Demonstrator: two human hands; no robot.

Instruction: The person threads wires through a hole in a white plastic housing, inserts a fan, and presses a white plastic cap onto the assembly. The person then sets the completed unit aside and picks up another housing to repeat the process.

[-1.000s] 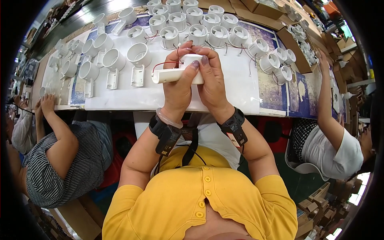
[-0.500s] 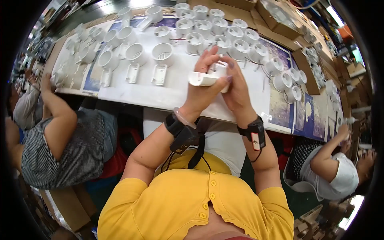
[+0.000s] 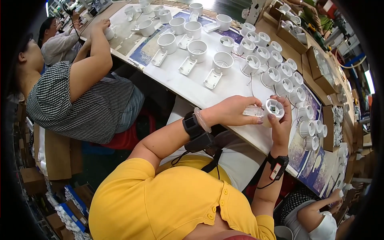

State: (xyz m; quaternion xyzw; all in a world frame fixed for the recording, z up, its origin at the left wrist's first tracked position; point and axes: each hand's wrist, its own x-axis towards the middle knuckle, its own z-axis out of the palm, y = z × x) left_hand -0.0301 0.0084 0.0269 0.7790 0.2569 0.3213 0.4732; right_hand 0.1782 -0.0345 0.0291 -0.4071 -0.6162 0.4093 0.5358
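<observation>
Above the table's front edge, my two hands hold a white plastic fan housing [image 3: 274,108], round, with fins and a small green part inside its face. My left hand [image 3: 231,111] pinches its flat white handle [image 3: 253,111] between thumb and fingers. My right hand [image 3: 283,127] wraps round the cup-shaped part, fingers behind it and thumb in front. Left of my hands, white cup housings with open handles [image 3: 222,63] lie in rows. Beyond my right hand stand several white cups with blades and thin wires [image 3: 270,77].
The white worktop [image 3: 176,78] slants across the view. Cardboard boxes of white parts [image 3: 320,66] line its far right side. A co-worker in a checked top [image 3: 76,100] sits at my left; another in a white top [image 3: 320,224] at my right.
My view has turned, so the table now slants. My hands have moved apart and the housing has turned, its round face now upward and its handle pointing left.
</observation>
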